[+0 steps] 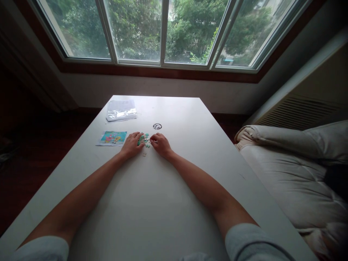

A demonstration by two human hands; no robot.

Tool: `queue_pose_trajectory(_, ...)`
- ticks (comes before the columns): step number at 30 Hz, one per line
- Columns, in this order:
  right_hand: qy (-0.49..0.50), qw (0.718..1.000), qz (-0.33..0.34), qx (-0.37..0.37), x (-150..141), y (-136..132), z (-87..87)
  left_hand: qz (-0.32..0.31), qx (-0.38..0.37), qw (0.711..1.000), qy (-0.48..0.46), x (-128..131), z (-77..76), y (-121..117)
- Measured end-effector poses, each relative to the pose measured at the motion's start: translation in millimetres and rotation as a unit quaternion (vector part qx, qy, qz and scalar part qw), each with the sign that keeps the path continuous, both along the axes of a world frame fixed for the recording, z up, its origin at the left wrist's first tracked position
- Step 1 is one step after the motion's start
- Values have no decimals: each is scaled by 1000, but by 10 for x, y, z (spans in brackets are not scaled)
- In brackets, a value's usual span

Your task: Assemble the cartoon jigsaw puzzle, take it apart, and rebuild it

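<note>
A small heap of green and pale jigsaw puzzle pieces lies on the white table between my hands. My left hand rests at the left side of the heap, its fingers apart and touching the pieces there. On the other side, my right hand has its fingers curled in a pinch beside the heap. Whatever sits between those fingertips is too small to make out. A picture sheet with a turquoise background and pink and yellow figures lies left of my left hand. Two loose pale pieces lie nearer to me.
Clear plastic bags or sleeves lie at the table's far left corner. Beyond the heap is a small round dark-rimmed object. The white table faces a window, and a cushioned pale sofa stands to the right.
</note>
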State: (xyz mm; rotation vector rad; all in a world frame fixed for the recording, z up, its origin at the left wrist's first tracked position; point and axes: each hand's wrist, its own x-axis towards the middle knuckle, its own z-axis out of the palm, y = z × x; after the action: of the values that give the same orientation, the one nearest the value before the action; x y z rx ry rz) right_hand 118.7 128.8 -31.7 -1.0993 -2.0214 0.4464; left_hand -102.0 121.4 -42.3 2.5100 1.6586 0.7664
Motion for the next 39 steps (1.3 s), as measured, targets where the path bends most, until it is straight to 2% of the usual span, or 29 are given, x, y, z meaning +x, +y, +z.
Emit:
queue_pose_trajectory(7, -25, 1000, 3, -7, -49, -30, 18, -2, 24, 1000, 13, 18, -14, 24)
queue_pose_trajectory(16, -24, 1000, 4, -5, -38, -20, 17, -2, 36, 999, 12, 93, 36, 227)
queue_pose_trajectory(25, -42, 999, 18, 7, -41, 18, -17, 25, 60, 997, 41, 105, 74, 182)
queue_pose_trajectory(33, 9, 999, 23, -24, -20, 53, 8, 6, 64, 996, 65, 86, 123, 90)
queue_pose_trajectory(39, -6, 993, 75, -88, 30, 273, 71, 1, 61, 997, 52, 86, 125, 105)
